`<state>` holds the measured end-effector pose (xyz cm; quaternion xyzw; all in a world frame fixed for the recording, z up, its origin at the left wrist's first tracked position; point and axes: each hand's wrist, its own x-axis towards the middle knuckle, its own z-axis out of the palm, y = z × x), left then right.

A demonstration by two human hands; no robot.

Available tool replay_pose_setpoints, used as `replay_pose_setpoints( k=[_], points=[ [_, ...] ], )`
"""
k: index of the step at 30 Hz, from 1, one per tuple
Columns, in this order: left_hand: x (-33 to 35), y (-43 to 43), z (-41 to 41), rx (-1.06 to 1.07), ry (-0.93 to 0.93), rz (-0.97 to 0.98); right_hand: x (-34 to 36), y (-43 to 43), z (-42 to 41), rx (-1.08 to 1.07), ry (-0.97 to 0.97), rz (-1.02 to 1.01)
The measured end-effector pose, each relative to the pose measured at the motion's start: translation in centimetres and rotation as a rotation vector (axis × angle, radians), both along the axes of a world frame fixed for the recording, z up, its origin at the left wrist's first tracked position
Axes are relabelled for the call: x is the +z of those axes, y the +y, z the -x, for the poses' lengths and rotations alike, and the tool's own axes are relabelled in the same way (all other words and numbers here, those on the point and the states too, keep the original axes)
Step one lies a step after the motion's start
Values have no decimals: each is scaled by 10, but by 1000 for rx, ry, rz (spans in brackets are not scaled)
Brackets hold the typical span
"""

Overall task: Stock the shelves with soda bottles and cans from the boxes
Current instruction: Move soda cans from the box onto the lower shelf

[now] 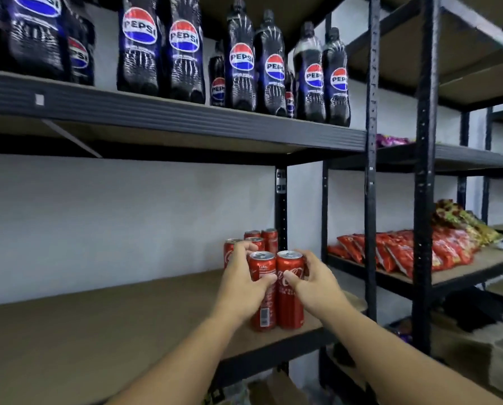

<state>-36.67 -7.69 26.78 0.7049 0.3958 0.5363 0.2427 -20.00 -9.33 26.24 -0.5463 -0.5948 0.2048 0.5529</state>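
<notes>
Two tall red cola cans stand side by side near the front right edge of the brown middle shelf [98,331]. My left hand [241,287] grips the left can [263,308], fingers curled round its back. My right hand [314,279] grips the right can [290,305], thumb across its front. Behind them several more red cans [269,239] stand in the shelf's back right corner. Several dark Pepsi bottles [241,62] line the shelf above.
A black upright post [371,200] borders the shelf on the right. The neighbouring rack holds red snack bags [399,252] and yellow-green bags [463,217]. A cardboard box [273,390] sits below. The middle shelf's left part is bare board.
</notes>
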Motion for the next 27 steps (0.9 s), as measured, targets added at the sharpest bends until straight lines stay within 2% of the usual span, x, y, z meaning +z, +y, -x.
replay_pose_setpoints(
  k=[5,9,13,18,22,27],
  points=[
    [-21,45,-33,6,15,23,-11,33,-26,16,8,-9],
    [-47,65,-40,0,111,31,-33,46,-31,32,-38,31],
    [-60,76,-41,-22,144,78,-48,58,-39,23,51,51],
    [-63,81,-44,66,227,66,-47,62,-41,9,104,102],
    [-62,81,-42,25,255,110,-47,64,-43,-58,78,114],
    [-63,83,-42,-14,311,143,-50,65,-46,-88,153,109]
  ],
)
